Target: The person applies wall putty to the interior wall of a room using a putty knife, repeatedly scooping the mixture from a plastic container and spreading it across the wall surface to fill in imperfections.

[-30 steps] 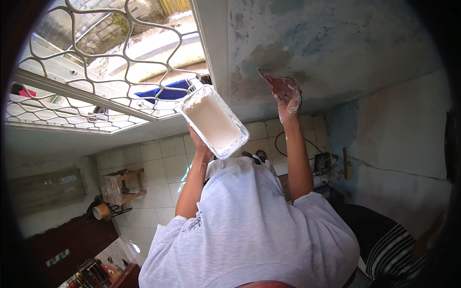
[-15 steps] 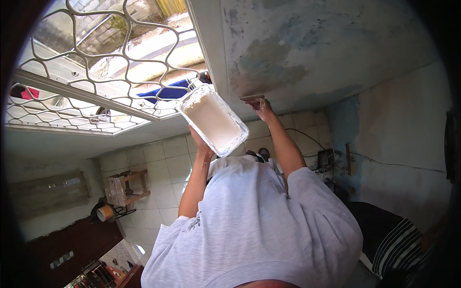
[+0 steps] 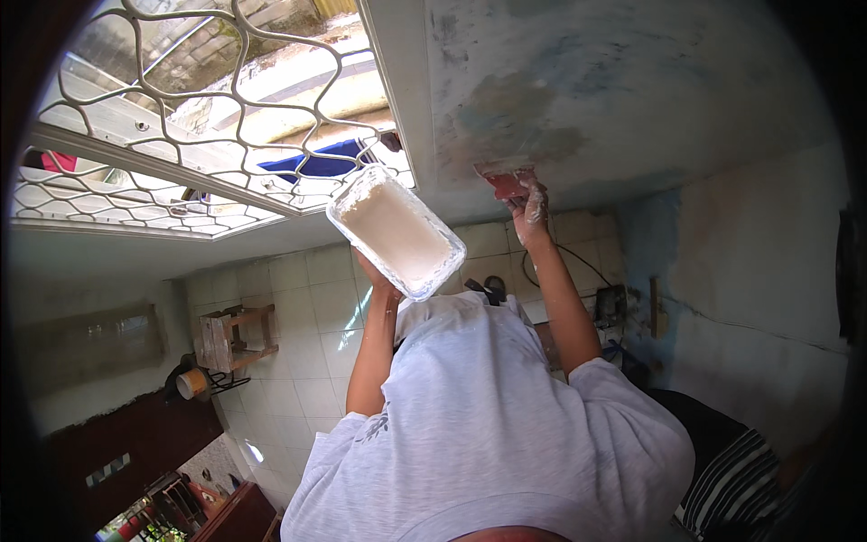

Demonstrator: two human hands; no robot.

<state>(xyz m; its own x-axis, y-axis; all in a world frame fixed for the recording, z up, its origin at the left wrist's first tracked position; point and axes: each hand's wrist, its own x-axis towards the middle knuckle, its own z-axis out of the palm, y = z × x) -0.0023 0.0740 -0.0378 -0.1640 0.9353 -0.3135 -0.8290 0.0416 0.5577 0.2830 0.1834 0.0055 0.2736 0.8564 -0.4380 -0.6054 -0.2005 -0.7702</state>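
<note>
While gripping a white tub (image 3: 456,257) from its left side and underneath with the left hand (image 3: 379,278), holds a red scraper (image 3: 508,183) in the right hand (image 3: 531,212). Has the right fingers closed around the scraper, with white smears over hand and wrist. Points the wide edge at the far wall (image 3: 650,99), just on the near side of a darker patch (image 3: 510,101); cannot tell whether touching or only just beside. Has the left fingers gripping the tub, mostly hidden behind it. Holds the tub in the middle of the scene, turned slantwise, with pale paste (image 3: 397,230) inside and thick white crust along the rim. Holds the scraper apart from the tub, to its right and a little farther off. Wears a light grey shirt (image 3: 506,434), near and in the middle.

Has, far left, a white window frame (image 3: 172,173) fitted with a wavy grille (image 3: 237,94). Has, at the left, a wooden stool (image 3: 237,337) on pale floor tiles (image 3: 298,307), and just beside the stool, farther left, an orange-yellow cup (image 3: 191,384). Has, near right, dark fabric with white stripes (image 3: 736,479).
</note>
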